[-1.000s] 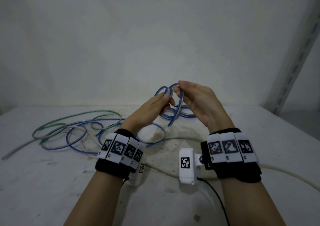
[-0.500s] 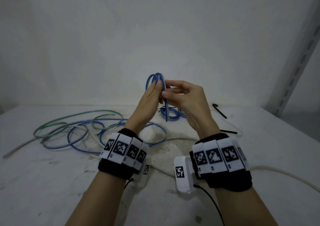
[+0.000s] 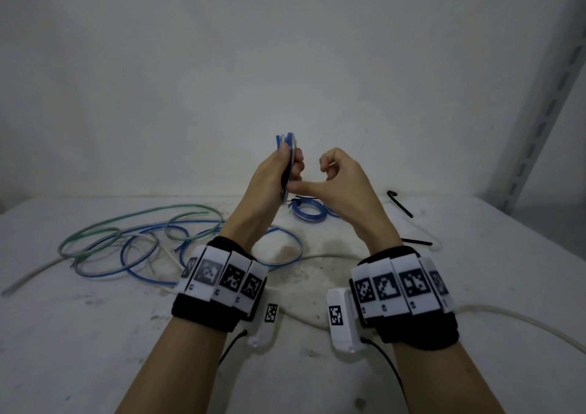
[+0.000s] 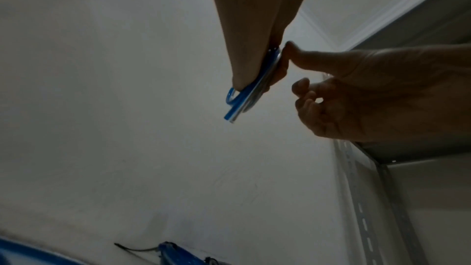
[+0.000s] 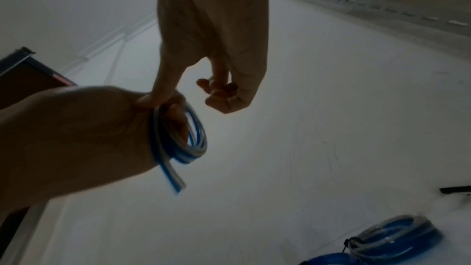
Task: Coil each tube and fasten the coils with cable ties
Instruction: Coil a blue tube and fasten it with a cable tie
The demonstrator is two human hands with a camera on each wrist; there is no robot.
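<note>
Blue coil (image 5: 178, 138): raised above table (image 3: 95, 334), pinched flat in left hand (image 3: 272, 175).
Right hand (image 3: 342, 182): fingers curled, holding nothing; thumb touches coil.
Advice: keep loops stacked; fetch tie (image 3: 400, 204) right-handed.

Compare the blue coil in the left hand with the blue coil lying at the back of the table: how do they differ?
The held blue coil is gripped off the table by the left hand, edge-on to the head camera; the tied blue coil lies flat on the table. The held blue coil shows no cable tie and a free end sticks out; the tied blue coil has a black tie around it. Both are blue-and-clear tube wound into small rings.
</note>
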